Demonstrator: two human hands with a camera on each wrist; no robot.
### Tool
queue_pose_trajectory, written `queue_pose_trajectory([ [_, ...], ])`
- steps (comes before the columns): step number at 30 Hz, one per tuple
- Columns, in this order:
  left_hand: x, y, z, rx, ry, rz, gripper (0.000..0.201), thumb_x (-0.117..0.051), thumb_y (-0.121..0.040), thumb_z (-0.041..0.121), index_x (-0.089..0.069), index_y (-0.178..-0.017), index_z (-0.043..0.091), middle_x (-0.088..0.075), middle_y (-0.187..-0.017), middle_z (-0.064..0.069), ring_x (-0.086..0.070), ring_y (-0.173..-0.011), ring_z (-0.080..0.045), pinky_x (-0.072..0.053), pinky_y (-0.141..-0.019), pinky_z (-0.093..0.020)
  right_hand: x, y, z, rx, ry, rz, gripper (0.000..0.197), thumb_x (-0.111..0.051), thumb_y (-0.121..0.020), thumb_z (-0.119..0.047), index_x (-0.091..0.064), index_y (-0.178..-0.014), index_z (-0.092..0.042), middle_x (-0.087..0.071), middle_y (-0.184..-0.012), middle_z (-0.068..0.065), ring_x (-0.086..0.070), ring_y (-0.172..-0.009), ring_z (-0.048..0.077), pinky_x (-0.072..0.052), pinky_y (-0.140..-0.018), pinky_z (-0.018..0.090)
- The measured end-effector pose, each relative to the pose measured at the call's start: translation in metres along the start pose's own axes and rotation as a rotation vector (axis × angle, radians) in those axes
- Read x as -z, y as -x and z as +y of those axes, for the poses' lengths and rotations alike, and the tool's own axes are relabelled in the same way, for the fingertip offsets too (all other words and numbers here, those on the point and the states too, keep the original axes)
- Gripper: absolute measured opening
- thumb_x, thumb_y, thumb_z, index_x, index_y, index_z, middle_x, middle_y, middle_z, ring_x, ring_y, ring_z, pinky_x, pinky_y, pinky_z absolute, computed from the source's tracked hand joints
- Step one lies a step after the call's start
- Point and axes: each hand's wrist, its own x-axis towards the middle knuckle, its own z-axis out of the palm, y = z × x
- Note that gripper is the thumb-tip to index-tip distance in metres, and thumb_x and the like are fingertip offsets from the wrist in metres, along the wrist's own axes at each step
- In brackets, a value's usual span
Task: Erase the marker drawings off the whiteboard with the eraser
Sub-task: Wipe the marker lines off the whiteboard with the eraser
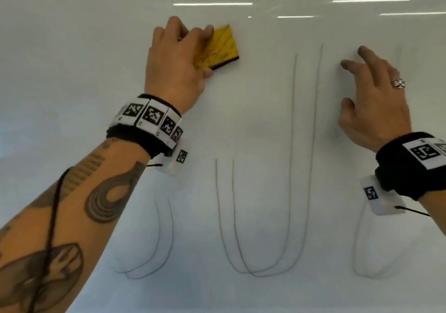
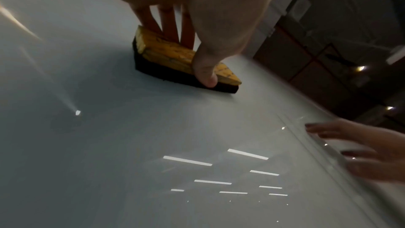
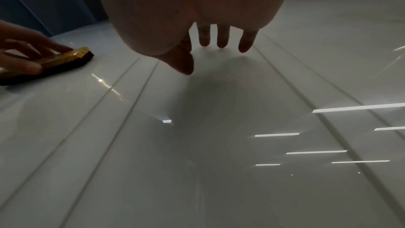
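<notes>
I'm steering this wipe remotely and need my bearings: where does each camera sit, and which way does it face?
Head: worn on the head, facing the whiteboard; shows both forearms, the left hand gripping the eraser, the right hand spread.
Left wrist: under the left hand, looking along its fingers at the eraser; right hand at the lower right.
Right wrist: under the right hand, looking along its straight fingers at the board.
Shared: all three show the eraser and the marker lines.

Both wrists wear black wristbands (image 1: 149, 141) covered in white square-code tags, each with a small white camera box (image 1: 381, 201) and thin black cable. Left forearm's heavily tattooed (image 1: 106, 199); silver ring (image 1: 399, 82) on the right hand (image 1: 376, 110).
</notes>
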Motion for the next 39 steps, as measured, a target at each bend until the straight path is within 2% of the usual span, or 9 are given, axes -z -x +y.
queue_pose_trajectory([
  [3,-0.005,0.01,0.004,-0.134,-0.023,0.018,0.062,-0.075,-0.078,0.019,-0.058,-0.137,0.021,-0.053,-0.11,-0.014,-0.048,-0.097,-0.037,-0.048,-0.076,-0.051,0.002,0.002,0.007,0.02,-0.01,-0.039,0.071,-0.061,-0.084,-0.006,-0.038,-0.15,-0.017,-0.023,-0.164,0.006,-0.026,-0.145,0.038,-0.025,-0.115,0.049],
  [7,-0.037,0.125,0.007,-0.288,0.002,-0.108,0.058,-0.076,-0.078,0.007,-0.063,-0.133,0.02,-0.057,-0.103,-0.01,-0.046,-0.087,-0.033,-0.043,-0.069,-0.046,-0.002,0.004,0.013,0.046,-0.007,-0.061,0.074,-0.062,-0.086,-0.006,-0.033,-0.153,-0.019,-0.017,-0.166,0.005,-0.023,-0.147,0.038,-0.022,-0.118,0.048],
  [11,-0.052,0.22,0.008,-0.307,0.025,-0.227,0.061,-0.082,-0.076,0.006,-0.065,-0.133,0.021,-0.059,-0.107,-0.004,-0.049,-0.088,-0.028,-0.045,-0.076,-0.041,-0.004,0.006,0.016,0.047,-0.009,-0.077,0.076,-0.06,-0.087,-0.008,-0.029,-0.155,-0.021,-0.014,-0.167,0.004,-0.019,-0.149,0.037,-0.019,-0.12,0.047],
  [18,-0.042,0.134,0.025,-0.121,0.075,-0.098,0.062,-0.081,-0.078,0.013,-0.061,-0.136,0.02,-0.055,-0.106,-0.004,-0.047,-0.092,-0.028,-0.046,-0.075,-0.047,-0.013,0.008,0.014,0.014,-0.039,-0.018,0.074,-0.046,-0.084,-0.021,-0.027,-0.156,-0.024,-0.012,-0.168,0.001,-0.014,-0.152,0.032,-0.017,-0.121,0.043],
  [21,-0.053,0.159,0.04,-0.045,0.111,-0.096,0.061,-0.081,-0.079,0.01,-0.062,-0.136,0.02,-0.054,-0.107,-0.002,-0.046,-0.094,-0.026,-0.047,-0.078,-0.046,-0.014,0.008,0.015,0.038,-0.041,-0.003,0.074,-0.044,-0.084,-0.022,-0.029,-0.155,-0.022,-0.015,-0.167,0.004,-0.017,-0.151,0.033,-0.019,-0.12,0.044],
  [25,-0.071,0.222,0.067,-0.107,0.066,-0.226,0.064,-0.084,-0.073,0.003,-0.065,-0.131,0.021,-0.058,-0.105,-0.001,-0.05,-0.09,-0.026,-0.048,-0.078,-0.041,-0.013,0.008,0.025,0.104,-0.019,-0.004,0.072,-0.052,-0.086,-0.021,-0.03,-0.155,-0.02,-0.018,-0.166,0.006,-0.022,-0.15,0.035,-0.034,-0.112,0.054],
  [29,-0.069,0.171,0.085,-0.13,0.02,-0.145,0.061,-0.079,-0.076,0.002,-0.064,-0.133,0.019,-0.059,-0.104,-0.007,-0.051,-0.09,-0.032,-0.048,-0.074,-0.047,-0.01,0.006,0.038,0.176,-0.013,-0.026,0.071,-0.058,-0.088,-0.022,-0.032,-0.154,-0.02,-0.02,-0.166,0.005,-0.024,-0.149,0.034,-0.04,-0.104,0.057],
  [36,-0.058,-0.023,0.124,0.049,0.047,0.081,0.063,-0.078,-0.077,0.019,-0.06,-0.137,0.021,-0.053,-0.112,-0.012,-0.048,-0.101,-0.032,-0.047,-0.086,-0.046,-0.008,0.004,0.053,0.264,-0.027,-0.054,0.07,-0.058,-0.088,-0.019,-0.034,-0.154,-0.016,-0.02,-0.166,0.006,-0.026,-0.148,0.034,-0.042,-0.102,0.056],
  [39,-0.059,-0.051,0.137,0.027,0.013,0.08,0.064,-0.078,-0.076,0.019,-0.059,-0.138,0.022,-0.052,-0.113,-0.01,-0.047,-0.102,-0.031,-0.047,-0.087,-0.045,-0.008,0.001,0.063,0.316,-0.039,-0.073,0.069,-0.058,-0.086,-0.015,-0.037,-0.152,-0.011,-0.021,-0.166,0.007,-0.027,-0.148,0.033,-0.042,-0.103,0.054],
])
